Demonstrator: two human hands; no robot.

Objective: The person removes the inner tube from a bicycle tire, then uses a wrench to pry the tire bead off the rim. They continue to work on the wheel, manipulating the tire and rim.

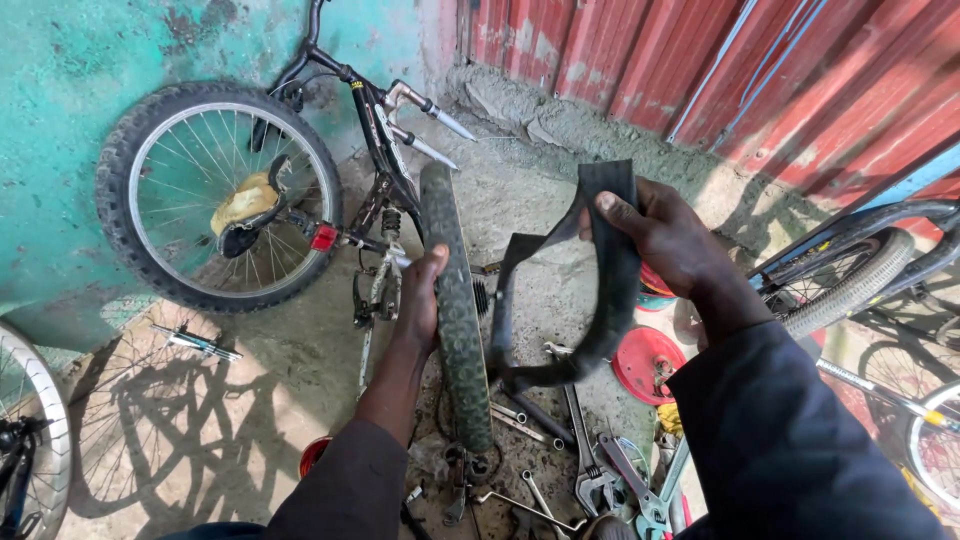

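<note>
My left hand grips the knobby bicycle tyre, which stands upright in front of me. My right hand holds a flat black inner tube by its upper bend. The tube loops down and left to the tyre's side near the ground. Both of my arms wear dark sleeves.
An upside-down black bicycle with a spoked wheel leans at a green wall. Spanners and pliers lie on the concrete floor beside a red disc. More bicycle wheels stand at right by a red corrugated fence, and another wheel at left.
</note>
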